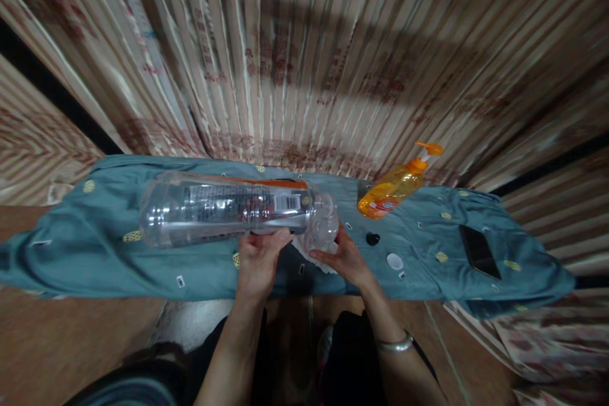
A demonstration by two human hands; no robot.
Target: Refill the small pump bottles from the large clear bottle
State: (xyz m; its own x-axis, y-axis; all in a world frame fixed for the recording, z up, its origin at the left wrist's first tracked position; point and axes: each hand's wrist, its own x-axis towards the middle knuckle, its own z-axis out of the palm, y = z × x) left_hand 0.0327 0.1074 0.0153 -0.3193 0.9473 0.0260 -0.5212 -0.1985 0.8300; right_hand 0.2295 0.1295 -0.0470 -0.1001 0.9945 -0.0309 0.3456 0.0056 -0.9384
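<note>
A large clear plastic bottle (219, 208) with a dark printed label lies on its side across the middle left, its neck end pointing right. My left hand (261, 263) grips its lower edge near the label, thumb on top. At the neck end, my right hand (343, 257) has its fingers closed round a small clear plastic piece (325, 225), with a white tissue (316, 254) beneath it. Whether the clear piece is joined to the bottle cannot be made out.
A teal cloth (200, 276) covers the narrow table. On its right side are an orange pump bottle (392, 190), a small black cap (372, 239), a white disc (394, 261) and a dark phone (479, 252). Stacked cardboard (304, 63) stands behind.
</note>
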